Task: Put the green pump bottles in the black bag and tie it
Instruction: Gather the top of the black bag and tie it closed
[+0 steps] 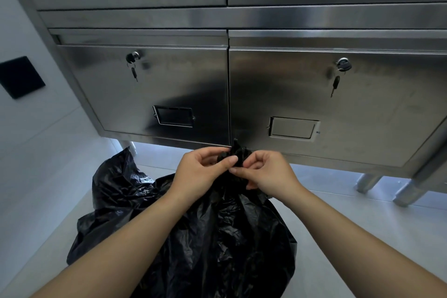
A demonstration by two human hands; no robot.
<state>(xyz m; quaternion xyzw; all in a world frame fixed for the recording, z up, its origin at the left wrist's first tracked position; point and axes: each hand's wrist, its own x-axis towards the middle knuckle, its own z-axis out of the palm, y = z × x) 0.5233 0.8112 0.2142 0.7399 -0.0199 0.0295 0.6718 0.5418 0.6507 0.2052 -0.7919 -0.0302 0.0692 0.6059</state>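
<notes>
Found black bag (229,237) standing on the floor (338,213), just on the near side of the steel cabinet (169,84). Noted its gathered neck (235,151) rising at centre, long axis roughly upright, directly between both hands. Recorded left hand (200,173) on its left side, right hand (268,175) on its right, equally near. Saw fingers (232,159) of each curled, pinching the twisted plastic, tips almost meeting across it. Saw no green pump bottles; judged them inside, unconfirmed. Judged knot in progress: ends to be crossed and pulled outward, left and right, across the upright neck.
</notes>
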